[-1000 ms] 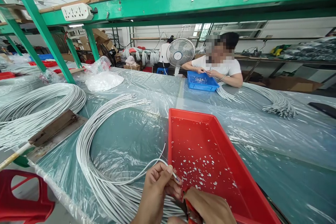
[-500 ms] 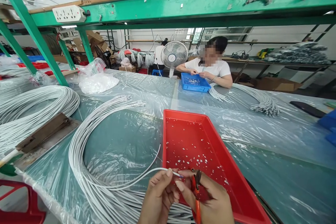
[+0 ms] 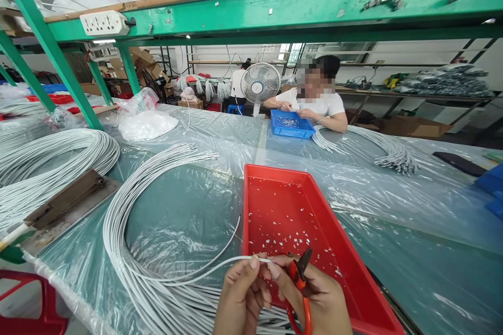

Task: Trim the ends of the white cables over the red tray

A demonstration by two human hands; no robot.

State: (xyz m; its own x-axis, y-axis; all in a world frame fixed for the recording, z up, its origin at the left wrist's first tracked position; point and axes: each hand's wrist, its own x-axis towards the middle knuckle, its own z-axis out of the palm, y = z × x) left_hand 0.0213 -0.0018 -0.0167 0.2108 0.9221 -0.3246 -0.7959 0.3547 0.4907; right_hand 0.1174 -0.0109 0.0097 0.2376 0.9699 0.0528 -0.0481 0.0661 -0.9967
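Observation:
A white cable point(image 3: 220, 264) runs from the coiled bundle of cables point(image 3: 118, 220) into my fingers. My left hand point(image 3: 243, 290) pinches it close to its end between thumb and forefinger. At the tip, the thumb and forefinger of my right hand point(image 3: 314, 293) are closed on the cable end, which they mostly hide. The same right hand also carries orange-handled cutters point(image 3: 301, 277) in its palm, with the dark blades pointing up and away. Both hands are over the near left edge of a red tray point(image 3: 283, 204) scattered with small white scraps.
Another cable coil point(image 3: 90, 146) and a metal cutter-like plate point(image 3: 70, 204) lie at the left. Across the table a co-worker point(image 3: 328, 107) handles something above a blue tray point(image 3: 293, 131). A green shelf beam point(image 3: 236, 13) spans overhead. A red stool point(image 3: 35, 303) stands lower left.
The cutters in my right hand have tilted to the right. My right fingertips have closed over the cable end, covering the coloured tip seen before. The co-worker's hands have shifted slightly.

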